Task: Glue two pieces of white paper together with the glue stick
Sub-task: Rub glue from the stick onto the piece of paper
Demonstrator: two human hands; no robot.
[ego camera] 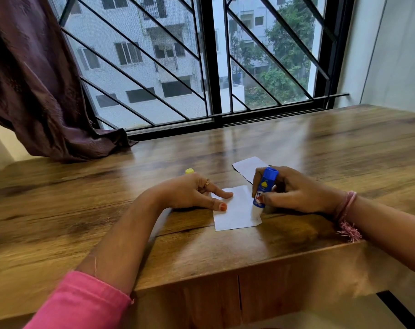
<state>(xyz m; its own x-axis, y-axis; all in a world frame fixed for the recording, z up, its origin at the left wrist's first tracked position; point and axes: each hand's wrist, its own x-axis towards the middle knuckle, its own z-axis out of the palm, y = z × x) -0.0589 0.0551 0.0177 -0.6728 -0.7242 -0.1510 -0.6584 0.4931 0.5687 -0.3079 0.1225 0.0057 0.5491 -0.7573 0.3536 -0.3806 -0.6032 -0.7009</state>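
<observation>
Spreading glue: right hand (294,191) w/ grip clamped on blue glue stick (264,187), tip on near white paper rectangle (237,214); left hand (192,192) fingers spread, pinning it to wooden bench (154,245). Next, probably: fetch 2nd white paper piece (247,168) behind, align, press.

One head-worn wide-angle view looks forward and down, close over the wooden surface (296,143), facing the barred window (211,67) well beyond the fingers (225,194).

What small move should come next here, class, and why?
Probably drag the glue stick along the near paper. The right hand holds it tip-down at that sheet's right edge, the left hand pins the sheet, and the far paper lies apart, not yet joined.
</observation>
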